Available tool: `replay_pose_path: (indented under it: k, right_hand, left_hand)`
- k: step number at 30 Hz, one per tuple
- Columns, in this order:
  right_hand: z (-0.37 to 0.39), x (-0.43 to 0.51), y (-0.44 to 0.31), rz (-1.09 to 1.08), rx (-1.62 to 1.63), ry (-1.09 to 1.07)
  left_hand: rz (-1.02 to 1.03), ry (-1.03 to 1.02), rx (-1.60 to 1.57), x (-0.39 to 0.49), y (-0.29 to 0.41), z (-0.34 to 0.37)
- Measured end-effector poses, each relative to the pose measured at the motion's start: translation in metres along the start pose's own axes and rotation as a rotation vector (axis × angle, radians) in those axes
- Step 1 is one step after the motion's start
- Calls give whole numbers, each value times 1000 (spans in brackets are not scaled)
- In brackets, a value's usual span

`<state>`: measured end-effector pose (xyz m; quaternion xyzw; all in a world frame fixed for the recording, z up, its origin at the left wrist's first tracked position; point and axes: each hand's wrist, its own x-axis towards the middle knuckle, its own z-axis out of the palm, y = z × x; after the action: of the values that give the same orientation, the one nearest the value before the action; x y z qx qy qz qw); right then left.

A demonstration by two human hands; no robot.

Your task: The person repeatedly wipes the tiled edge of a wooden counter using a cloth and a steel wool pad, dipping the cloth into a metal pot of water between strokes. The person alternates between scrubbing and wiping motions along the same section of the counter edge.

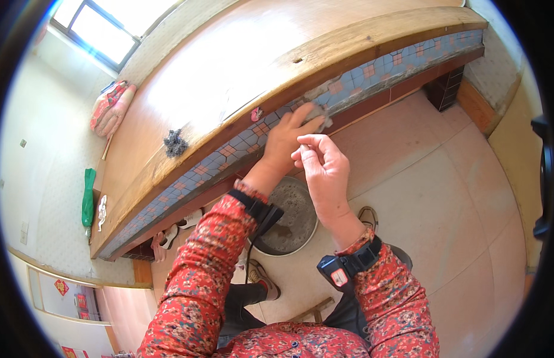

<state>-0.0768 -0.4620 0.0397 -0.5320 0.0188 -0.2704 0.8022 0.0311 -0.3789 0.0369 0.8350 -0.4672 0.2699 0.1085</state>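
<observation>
My left hand (286, 138) presses a grey, wet-looking cloth (319, 118) against the blue and pink tiled front (348, 83) of a raised wooden platform; hand and cloth are slightly blurred. Close beside it, my right hand (324, 170) is raised with thumb and fingers pinched together around something small and pale, too small to name. Below both hands stands a round basin (288, 223) of murky, foamy water on the floor. A dark scouring ball (175, 143) lies on the platform's top near its wooden edge. A small pink item (256, 114) sits at that edge.
Shoes (169, 236) stand under the platform at the left. A folded quilt (113, 109), a green umbrella (88, 197) and a white cord or cloth (102, 212) lie along the platform's far left side. Part of a wooden stool (316, 308) shows between my legs.
</observation>
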Motion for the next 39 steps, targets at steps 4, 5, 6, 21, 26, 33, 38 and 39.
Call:
replay_pose_path:
  k: [4,5,6,21,26,33,38,39]
  right_hand:
    - [-4,2,-5,-56,-9,1]
    - [-6,4,-5,-23,-29,-23]
    - [-8,5,-5,12,-47,-47]
    - [0,-19,-2,17,-309,-314]
    - [9,-19,3,50,-323,-337]
    - [35,-24,19,45,-387,-370]
    - [56,-29,31,40,-456,-382]
    - [58,-30,33,12,-471,-393]
  left_hand:
    - [115,-211,284,41,-8,29]
    - [115,-300,363,43,-10,34]
    - [152,-295,412,42,-14,36]
    - [-4,-266,505,-80,-53,-42]
    - [-45,-276,486,-67,-48,-26]
    - [-14,-235,462,-69,-57,-28]
    - [-106,-152,459,-112,-77,-56]
    - [-126,-98,457,-125,-82,-64]
